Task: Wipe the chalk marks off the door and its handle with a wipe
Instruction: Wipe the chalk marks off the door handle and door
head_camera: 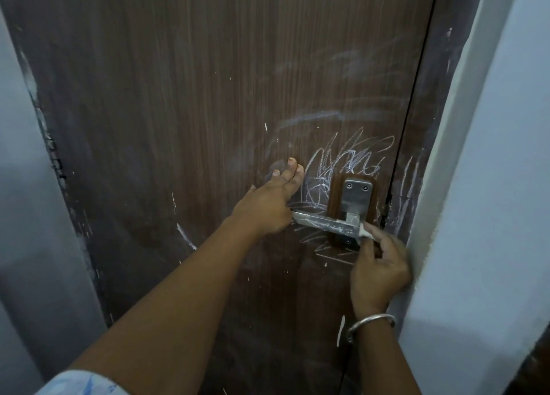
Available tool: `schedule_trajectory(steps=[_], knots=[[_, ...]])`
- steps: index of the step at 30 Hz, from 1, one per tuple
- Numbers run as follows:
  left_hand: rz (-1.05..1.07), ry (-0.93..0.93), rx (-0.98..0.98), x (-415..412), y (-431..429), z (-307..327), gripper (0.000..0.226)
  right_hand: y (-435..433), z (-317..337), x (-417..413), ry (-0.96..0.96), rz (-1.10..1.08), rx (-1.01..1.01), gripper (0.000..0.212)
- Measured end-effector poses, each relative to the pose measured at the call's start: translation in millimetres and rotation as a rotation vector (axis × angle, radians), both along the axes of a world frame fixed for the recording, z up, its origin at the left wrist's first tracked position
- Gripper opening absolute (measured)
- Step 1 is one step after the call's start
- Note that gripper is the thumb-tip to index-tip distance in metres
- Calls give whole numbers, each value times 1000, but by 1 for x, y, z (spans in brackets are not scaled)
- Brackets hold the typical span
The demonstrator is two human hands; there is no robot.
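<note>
Your left hand (pixel 268 204) lies flat against the door (pixel 178 126), fingers straight and spread, gripping nothing, and its lower edge meets the free end of the lever handle (pixel 321 222). Your right hand (pixel 378 272) pinches a small white wipe (pixel 365 232) between thumb and curled fingers and presses it to the pivot end of that handle, just below the steel plate (pixel 357 193) with its two screws. A silver bangle (pixel 370 323) sits on your right wrist, and a pale sleeve (pixel 80 384) shows at the bottom left corner. White streaks run along the top of the lever. Chalk scribbles (pixel 342 159) crowd the brown wood above, left of and beneath the plate, with fainter smeared arcs higher up. More chalk lines mark the dark door frame (pixel 410 186) to the right, which meets the pale wall (pixel 506 156).
</note>
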State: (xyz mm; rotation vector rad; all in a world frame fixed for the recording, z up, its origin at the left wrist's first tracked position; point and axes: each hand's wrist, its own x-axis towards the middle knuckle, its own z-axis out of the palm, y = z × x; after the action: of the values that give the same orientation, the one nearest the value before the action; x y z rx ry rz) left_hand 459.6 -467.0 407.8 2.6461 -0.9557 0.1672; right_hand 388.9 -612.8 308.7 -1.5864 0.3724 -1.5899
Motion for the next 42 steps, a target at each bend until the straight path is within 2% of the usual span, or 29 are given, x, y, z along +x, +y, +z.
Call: schedule_trajectory(steps=[4, 7, 11, 15, 19, 21, 24, 28, 30, 39, 42], knots=[[-2, -6, -6, 1, 0, -1, 85, -16, 19, 0, 85, -42, -212, 29], [1, -6, -9, 1, 0, -2, 85, -19, 37, -6, 173, -53, -310, 21], [-1, -2, -11, 0, 0, -1, 85, -21, 70, -17, 427, -138, -615, 14], [-2, 1, -13, -1, 1, 0, 86, -13, 95, -14, 771, -106, -906, 17], [4, 8, -10, -1, 1, 1, 87, 5, 109, -3, 950, -70, -1031, 12], [3, 3, -3, 0, 1, 0, 87, 6, 112, -1, 966, -67, -1068, 12], [-2, 0, -2, 0, 1, 0, 86, -3, 108, -6, 889, -57, -1036, 19], [-16, -4, -8, -1, 2, 0, 82, -15, 82, -22, 542, -81, -591, 28], [-14, -3, -6, 0, 2, 0, 83, -21, 71, -22, 437, -49, -473, 28], [-17, -2, -30, 1, 2, -3, 84, -23, 74, -25, 627, 28, -614, 18], [-15, 0, -38, 1, 1, -3, 85, -16, 82, -23, 749, 4, -691, 27]])
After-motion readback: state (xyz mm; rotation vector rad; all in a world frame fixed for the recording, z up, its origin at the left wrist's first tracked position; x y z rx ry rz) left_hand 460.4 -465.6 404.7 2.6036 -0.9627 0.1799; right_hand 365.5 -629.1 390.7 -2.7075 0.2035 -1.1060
